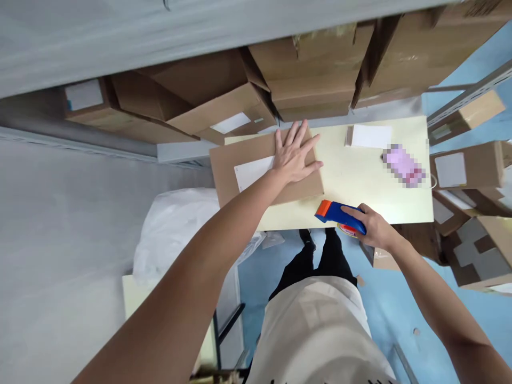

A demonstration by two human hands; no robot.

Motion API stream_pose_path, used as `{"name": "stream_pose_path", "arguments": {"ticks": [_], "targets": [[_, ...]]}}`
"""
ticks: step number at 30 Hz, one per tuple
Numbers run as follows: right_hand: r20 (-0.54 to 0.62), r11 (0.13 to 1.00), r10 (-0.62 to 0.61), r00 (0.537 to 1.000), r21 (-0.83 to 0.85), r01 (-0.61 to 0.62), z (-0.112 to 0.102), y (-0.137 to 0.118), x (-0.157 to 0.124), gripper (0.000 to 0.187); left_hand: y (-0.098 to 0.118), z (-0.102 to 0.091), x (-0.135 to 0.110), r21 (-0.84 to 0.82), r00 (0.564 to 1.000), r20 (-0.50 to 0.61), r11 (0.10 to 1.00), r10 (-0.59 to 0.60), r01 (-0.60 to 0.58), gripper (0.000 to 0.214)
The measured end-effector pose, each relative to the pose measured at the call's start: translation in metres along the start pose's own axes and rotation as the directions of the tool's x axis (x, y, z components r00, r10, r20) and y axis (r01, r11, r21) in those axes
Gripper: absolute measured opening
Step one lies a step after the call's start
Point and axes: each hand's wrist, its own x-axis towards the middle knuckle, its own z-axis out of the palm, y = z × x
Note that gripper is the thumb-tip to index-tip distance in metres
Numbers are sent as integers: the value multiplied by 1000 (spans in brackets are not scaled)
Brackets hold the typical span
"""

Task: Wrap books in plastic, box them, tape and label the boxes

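Note:
A brown cardboard box (304,190) lies on the pale yellow table (344,176), with a white label (250,173) on its top. Pressed flat on the box near its right end is my left hand (293,157), fingers spread. My right hand (375,228) is wrapped round a blue tape dispenser (342,213) with an orange front end. The dispenser is over the table's front edge, to the right of the box and apart from it. Most of the tape roll is hidden under the dispenser.
Behind the table stand several large cartons (312,74) under a grey shelf beam (200,32). A stack of white cards (371,136) and a blurred pink object (404,165) lie at the right. White plastic sheeting (168,229) bulges at the left. More boxes (486,250) are piled at the right.

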Motion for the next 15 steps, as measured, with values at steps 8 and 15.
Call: {"name": "stream_pose_path", "arguments": {"ticks": [8, 15], "targets": [[-70, 961, -84, 994, 257, 99, -79, -15, -5, 77, -25, -13, -35, -535, 986, -155, 844, -61, -32, 96], [-249, 854, -62, 967, 488, 181, -82, -15, 10, 67, 54, -21, -107, -711, 823, -324, 694, -466, 114, 55]]}}
